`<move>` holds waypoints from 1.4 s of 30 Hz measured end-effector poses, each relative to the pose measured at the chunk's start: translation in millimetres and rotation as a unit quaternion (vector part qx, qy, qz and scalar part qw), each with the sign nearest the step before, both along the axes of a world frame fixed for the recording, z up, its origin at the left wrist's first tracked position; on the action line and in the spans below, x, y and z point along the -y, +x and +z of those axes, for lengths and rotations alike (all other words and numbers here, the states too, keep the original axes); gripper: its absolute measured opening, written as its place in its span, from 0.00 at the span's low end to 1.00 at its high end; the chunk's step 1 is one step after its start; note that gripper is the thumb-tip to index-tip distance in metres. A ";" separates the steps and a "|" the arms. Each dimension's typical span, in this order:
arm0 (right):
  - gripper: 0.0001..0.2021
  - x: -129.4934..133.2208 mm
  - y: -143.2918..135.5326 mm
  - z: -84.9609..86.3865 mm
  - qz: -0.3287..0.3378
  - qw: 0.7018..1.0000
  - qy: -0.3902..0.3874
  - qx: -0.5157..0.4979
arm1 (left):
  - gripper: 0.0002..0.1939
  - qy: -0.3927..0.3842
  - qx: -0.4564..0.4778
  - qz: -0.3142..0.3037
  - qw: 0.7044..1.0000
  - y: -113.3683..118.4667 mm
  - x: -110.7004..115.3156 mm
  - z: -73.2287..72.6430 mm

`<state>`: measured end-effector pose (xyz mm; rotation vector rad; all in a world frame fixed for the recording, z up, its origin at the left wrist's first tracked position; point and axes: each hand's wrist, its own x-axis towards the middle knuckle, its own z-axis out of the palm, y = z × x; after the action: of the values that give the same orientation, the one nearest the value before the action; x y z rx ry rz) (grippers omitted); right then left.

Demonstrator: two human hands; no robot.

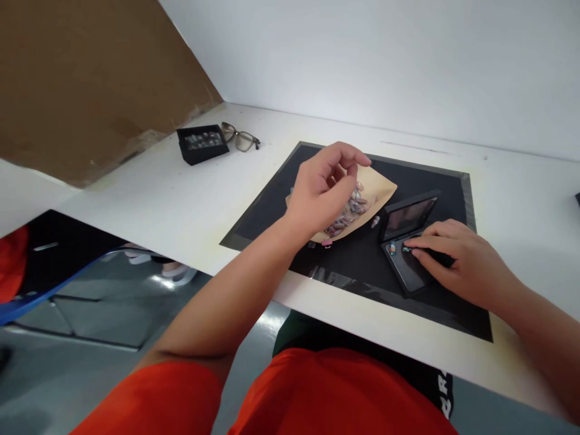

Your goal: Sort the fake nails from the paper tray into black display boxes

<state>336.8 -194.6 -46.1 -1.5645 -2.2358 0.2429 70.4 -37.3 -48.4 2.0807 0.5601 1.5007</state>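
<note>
Orange cloth of the wearer's top lies nearest. The right hand has thumb and forefinger closed on a small patterned piece, right at their tips, inside the open black case, near a second piece. A light, level pinch should spare that neighbour. The left hand curls loosely over the paper pouch, thumb and forefinger apart; whether its hidden palm holds anything, I cannot tell.

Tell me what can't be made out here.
Head view: part of the tan paper holder, hidden behind the left hand.
Head view: part of the open case, covered by the right hand.
Head view: exact shapes of pieces in the black box, too small.
Head view: a dark object, cut off by the right edge.
</note>
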 end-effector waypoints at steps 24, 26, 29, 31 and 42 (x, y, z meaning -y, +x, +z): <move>0.16 5.3 -1.1 -2.3 -0.065 0.996 0.045 0.051 | 0.22 -0.134 -0.541 -0.003 0.831 -11.0 2.9 38.5; 0.16 5.3 -0.9 -1.7 -0.056 0.996 0.048 0.055 | 0.23 -0.138 -0.551 -0.002 0.823 -11.6 2.1 40.3; 0.16 5.3 -1.6 -1.6 -0.040 0.995 0.063 0.063 | 0.26 -0.154 -0.560 0.001 0.814 -13.8 1.7 43.3; 0.17 4.9 -2.7 -2.3 -0.038 0.994 0.078 0.070 | 0.28 -0.164 -0.563 0.005 0.810 -15.7 1.4 44.5; 0.16 12.2 -18.3 7.6 0.036 0.984 0.133 0.115 | 0.24 -0.172 -0.556 0.050 0.812 -11.5 8.8 45.6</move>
<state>318.5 -206.7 -38.4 -1.4311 -2.3841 -0.2209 58.9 -46.1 -2.8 2.4501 1.2390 -0.0011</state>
